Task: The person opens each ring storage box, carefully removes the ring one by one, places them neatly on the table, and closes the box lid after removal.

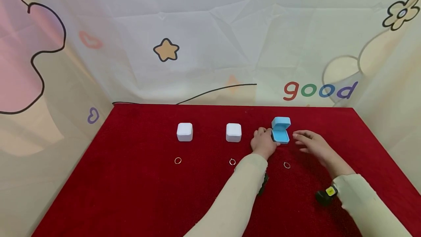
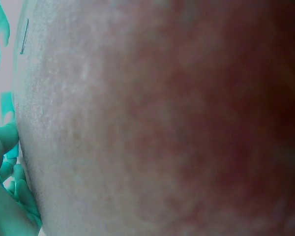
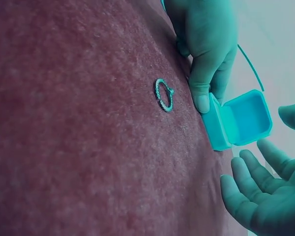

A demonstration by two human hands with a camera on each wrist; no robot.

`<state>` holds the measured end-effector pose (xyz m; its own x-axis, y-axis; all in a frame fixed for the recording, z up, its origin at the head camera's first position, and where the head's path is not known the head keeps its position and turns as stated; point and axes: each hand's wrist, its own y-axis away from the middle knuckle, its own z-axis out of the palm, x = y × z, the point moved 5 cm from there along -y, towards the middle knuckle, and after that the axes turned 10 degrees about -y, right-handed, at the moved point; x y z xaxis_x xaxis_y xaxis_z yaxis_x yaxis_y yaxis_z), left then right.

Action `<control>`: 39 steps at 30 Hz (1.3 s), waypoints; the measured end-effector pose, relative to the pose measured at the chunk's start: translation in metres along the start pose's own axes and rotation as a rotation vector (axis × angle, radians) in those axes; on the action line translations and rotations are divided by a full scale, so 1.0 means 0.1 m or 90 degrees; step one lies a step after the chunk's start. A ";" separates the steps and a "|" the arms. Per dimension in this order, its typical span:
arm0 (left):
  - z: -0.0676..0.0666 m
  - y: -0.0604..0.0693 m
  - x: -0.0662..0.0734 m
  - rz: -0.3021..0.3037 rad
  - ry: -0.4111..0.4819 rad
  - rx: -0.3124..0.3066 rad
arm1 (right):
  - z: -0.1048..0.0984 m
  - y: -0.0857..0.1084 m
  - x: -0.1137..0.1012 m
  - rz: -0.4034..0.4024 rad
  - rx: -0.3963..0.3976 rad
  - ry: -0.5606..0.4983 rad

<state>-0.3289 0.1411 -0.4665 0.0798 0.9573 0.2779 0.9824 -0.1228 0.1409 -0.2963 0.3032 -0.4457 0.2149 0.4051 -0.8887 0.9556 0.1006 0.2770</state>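
Observation:
A light blue ring box (image 1: 280, 136) stands on the red cloth with its lid raised. My left hand (image 1: 264, 142) holds its base from the left side; in the right wrist view the thumb (image 3: 202, 101) presses on the base's near side. To the right of the box is my right hand (image 1: 314, 145), apart from it, its fingers spread and loosely bent with nothing in them. In front of the box lies a ring (image 1: 287, 165), which the right wrist view shows as a textured band (image 3: 159, 91). Cloth fills most of the left wrist view.
Two closed white ring boxes (image 1: 185, 132) (image 1: 233, 132) stand to the left in the same row. Before them lie two more rings, one at left (image 1: 178, 160) and one near my left sleeve (image 1: 232, 162). A printed curtain (image 1: 210, 46) hangs behind the red-covered table (image 1: 131, 193).

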 end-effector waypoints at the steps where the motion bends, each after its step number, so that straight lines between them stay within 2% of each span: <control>1: 0.01 -0.01 0.00 0.000 0.000 -0.002 | 0.00 -0.01 0.00 -0.001 0.002 -0.003; 17: 0.03 -0.03 0.00 -0.006 0.001 -0.004 | 0.06 -0.20 -0.05 0.014 0.022 -0.088; 29: 0.02 -0.04 0.00 -0.007 -0.002 -0.006 | 0.10 -0.36 -0.07 0.016 0.005 -0.104; 39: 0.09 -0.12 0.01 -0.009 0.000 -0.010 | 0.09 -0.47 -0.09 0.032 0.016 -0.096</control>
<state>-0.3395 0.1461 -0.4768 0.0655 0.9591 0.2753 0.9807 -0.1128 0.1596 -0.3415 0.2870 -0.4543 0.2880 0.2683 -0.9193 0.9473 0.0610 0.3145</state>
